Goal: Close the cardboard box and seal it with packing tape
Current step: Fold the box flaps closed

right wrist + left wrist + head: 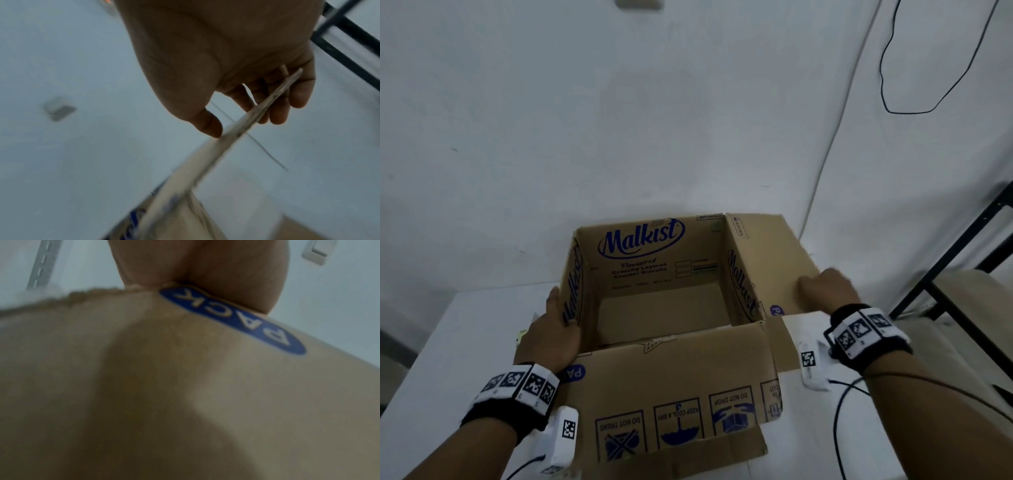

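Observation:
An open brown Malkist cardboard box (654,267) stands on a white table. Its left flap (573,274) stands upright. My left hand (551,325) holds it, fingers on the outer face and thumb over the near edge. The right flap (767,257) slopes outward, and my right hand (825,284) grips its outer edge. In the right wrist view the flap's edge (226,142) runs between thumb and fingers of that hand (216,56). The near flap (681,377) lies folded out towards me. The left wrist view shows its PACK label (232,321) under my left hand (205,264).
The white table (448,342) runs left and right of the box. A black cable (839,411) trails from my right wrist. A black metal frame (962,260) and a beige seat stand at the right. A wall rises close behind the box.

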